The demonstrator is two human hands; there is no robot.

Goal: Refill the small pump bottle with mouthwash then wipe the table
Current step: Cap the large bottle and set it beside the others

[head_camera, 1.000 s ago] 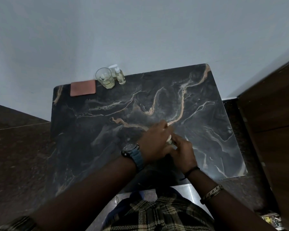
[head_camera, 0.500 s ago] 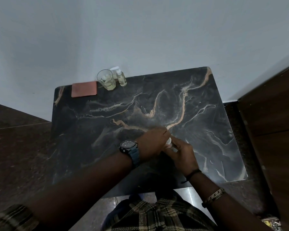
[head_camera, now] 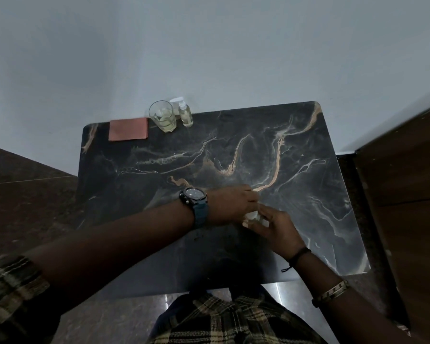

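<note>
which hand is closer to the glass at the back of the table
Left. The left hand lies nearer the glass, towards the table's middle; the right hand sits further right and closer to the person. Neither touches it.

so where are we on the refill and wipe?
Early. Both hands, left hand and right hand, meet on a small white item mid-table, apparently a pump bottle or its cap; too hidden to tell. The clear glass of pale yellow liquid and the small clear pump bottle stand at the far edge. The folded reddish-brown cloth lies untouched, so wiping remains.
</note>
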